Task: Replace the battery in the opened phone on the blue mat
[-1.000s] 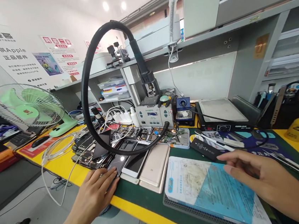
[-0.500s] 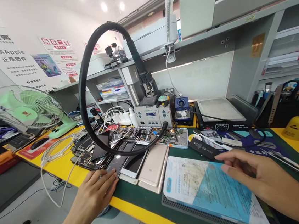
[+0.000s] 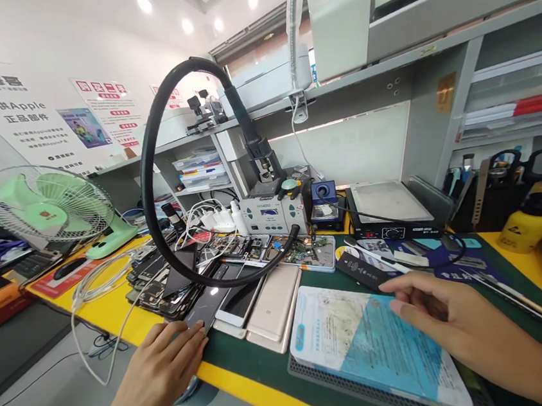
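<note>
My left hand (image 3: 164,363) lies with its fingers flat at the table's front edge, fingertips at the lower end of a dark phone (image 3: 206,301). Beside that phone are a white phone with a black screen (image 3: 240,300) and a gold phone (image 3: 274,300). My right hand (image 3: 438,311) hovers over the far right part of a blue and white printed pad (image 3: 372,343), index finger and thumb stretched out and apart. Its index fingertip is close to a black phone battery (image 3: 359,268); whether they touch I cannot tell. Nothing shows between its fingers.
A thick black hose (image 3: 149,151) loops up from the hot-air station (image 3: 274,215). Stacked phone parts (image 3: 156,284) and a green fan (image 3: 48,205) stand left. Behind the right hand are a heating plate (image 3: 391,206), tweezers (image 3: 522,297) and a yellow bottle (image 3: 525,223).
The whole view has shifted slightly, so the bench things appear a little further left. Both hands keep nearly the same places and poses.
</note>
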Available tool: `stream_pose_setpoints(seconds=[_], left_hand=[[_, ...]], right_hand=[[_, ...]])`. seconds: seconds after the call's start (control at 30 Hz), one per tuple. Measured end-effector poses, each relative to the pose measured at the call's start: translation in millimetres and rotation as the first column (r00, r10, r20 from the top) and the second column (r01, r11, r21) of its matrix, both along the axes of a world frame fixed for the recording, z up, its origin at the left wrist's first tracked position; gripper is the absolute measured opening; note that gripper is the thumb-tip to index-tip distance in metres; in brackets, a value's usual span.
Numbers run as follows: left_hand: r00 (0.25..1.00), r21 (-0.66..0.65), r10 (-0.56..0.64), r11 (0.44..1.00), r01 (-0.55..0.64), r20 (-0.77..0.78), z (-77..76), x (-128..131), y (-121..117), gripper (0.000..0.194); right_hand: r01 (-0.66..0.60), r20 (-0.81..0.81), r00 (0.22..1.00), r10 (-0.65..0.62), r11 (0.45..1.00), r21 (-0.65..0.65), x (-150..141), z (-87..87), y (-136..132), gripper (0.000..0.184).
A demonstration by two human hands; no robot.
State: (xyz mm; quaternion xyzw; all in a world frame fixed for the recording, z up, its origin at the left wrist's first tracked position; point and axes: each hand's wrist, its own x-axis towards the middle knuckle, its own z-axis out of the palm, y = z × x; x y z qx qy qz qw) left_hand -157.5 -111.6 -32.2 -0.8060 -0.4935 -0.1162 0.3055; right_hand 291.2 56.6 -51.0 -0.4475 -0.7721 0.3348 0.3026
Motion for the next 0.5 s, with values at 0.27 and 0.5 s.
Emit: stream_pose_setpoints(seconds=[0.27,0.5], left_hand=[[0.997,-0.017,0.070,0.997,-0.070,0.038,3.9,0.8,-1.8,0.027],[0.996,-0.013,0.083,0.997,-0.082,0.033,2.9,-2.1,-5.5,0.020]], right_hand=[[-0.017,0.014,1.000,0.017,1.000,0.002,-1.0,0.6,-0.1,0.044],[-0.027,0.010,1.000,0.027,1.000,0.002,0.1,0.8,0.0,0.045]])
